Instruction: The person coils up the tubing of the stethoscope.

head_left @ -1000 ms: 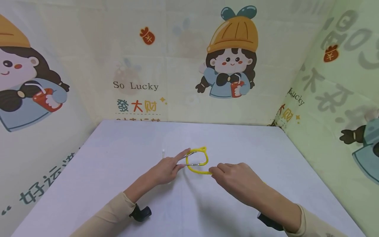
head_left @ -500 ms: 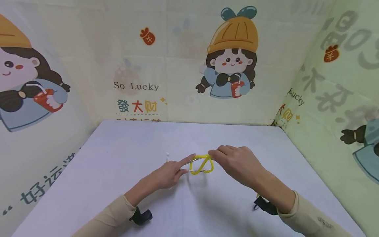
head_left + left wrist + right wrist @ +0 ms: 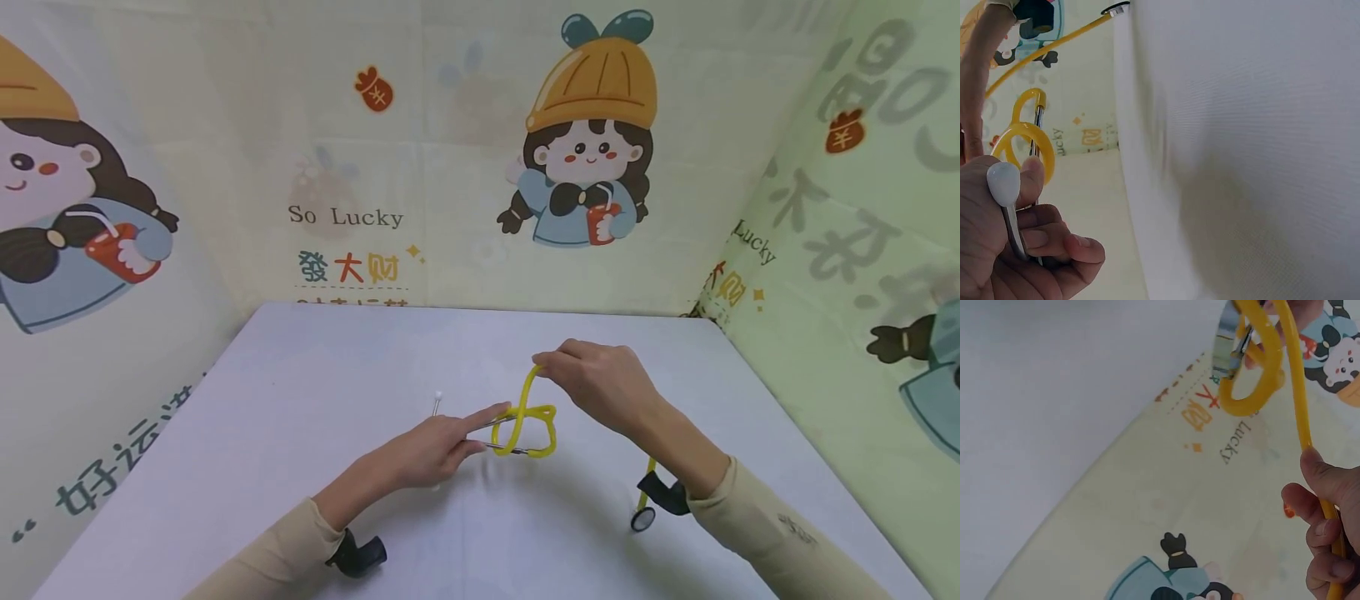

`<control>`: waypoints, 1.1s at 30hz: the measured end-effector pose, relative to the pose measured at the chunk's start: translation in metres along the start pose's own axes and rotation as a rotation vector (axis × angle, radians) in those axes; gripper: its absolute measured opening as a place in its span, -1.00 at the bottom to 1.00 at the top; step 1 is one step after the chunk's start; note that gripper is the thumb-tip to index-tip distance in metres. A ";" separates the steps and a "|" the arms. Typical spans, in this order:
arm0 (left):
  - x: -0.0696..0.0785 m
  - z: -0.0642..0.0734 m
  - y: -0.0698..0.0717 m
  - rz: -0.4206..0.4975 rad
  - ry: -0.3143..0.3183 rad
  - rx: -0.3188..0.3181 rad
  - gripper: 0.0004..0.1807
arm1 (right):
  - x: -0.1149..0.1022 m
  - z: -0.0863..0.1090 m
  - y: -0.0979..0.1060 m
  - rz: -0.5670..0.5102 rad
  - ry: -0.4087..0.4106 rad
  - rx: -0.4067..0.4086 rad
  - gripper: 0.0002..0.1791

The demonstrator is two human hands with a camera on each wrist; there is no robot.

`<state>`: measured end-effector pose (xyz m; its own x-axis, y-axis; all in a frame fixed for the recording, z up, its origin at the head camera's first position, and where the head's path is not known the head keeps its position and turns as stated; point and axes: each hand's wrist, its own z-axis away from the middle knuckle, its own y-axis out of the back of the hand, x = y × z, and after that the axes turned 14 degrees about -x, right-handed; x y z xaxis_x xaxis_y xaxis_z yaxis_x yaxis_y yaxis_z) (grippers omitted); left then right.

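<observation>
A stethoscope with yellow tubing [image 3: 553, 433] is held between both hands above the white table. My left hand [image 3: 431, 450] grips its metal ear tubes [image 3: 510, 451], with fingers curled round them in the left wrist view; a white eartip [image 3: 1004, 184] sticks out past the palm. The tubing is looped around the metal tubes. My right hand [image 3: 603, 383], higher and to the right, grips the tube, which runs up from the loop through its curled fingers [image 3: 1325, 531]. The round chest piece [image 3: 642, 519] hangs on the tube's far end below the right wrist.
The white table [image 3: 337, 358] stretches under both hands, with printed cloth walls [image 3: 457, 167] behind it and at both sides. Black wrist cameras [image 3: 358, 557] are strapped under the forearms.
My right hand has moved up and away, drawing the yellow tube across the ear tubes and upward. The left hand has shifted slightly right and down. The chest piece has come into view.
</observation>
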<state>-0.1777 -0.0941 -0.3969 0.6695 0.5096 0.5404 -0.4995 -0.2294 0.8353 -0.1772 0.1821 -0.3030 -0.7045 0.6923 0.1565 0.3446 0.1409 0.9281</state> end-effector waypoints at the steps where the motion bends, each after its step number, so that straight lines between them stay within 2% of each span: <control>1: 0.001 0.000 0.000 0.001 -0.007 -0.003 -0.28 | 0.002 0.000 -0.002 -0.006 -0.009 -0.007 -0.67; 13: 0.003 0.001 0.004 0.100 -0.037 -0.046 -0.30 | 0.017 -0.004 -0.022 -0.093 -0.066 -0.041 -0.68; 20: 0.002 0.001 0.003 0.148 -0.063 -0.059 -0.33 | 0.022 -0.005 -0.040 -0.133 -0.090 -0.091 -0.63; 26: 0.002 0.001 0.005 0.152 -0.057 -0.048 -0.33 | 0.020 -0.001 -0.053 -0.159 -0.102 -0.121 -0.62; 33: 0.003 0.001 0.009 0.140 -0.086 -0.023 -0.33 | 0.016 0.003 -0.067 -0.164 -0.114 -0.219 -0.52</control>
<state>-0.1799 -0.0954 -0.3881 0.6365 0.4005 0.6592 -0.6033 -0.2739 0.7490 -0.2093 0.1857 -0.3638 -0.6614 0.7495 -0.0293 0.0806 0.1098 0.9907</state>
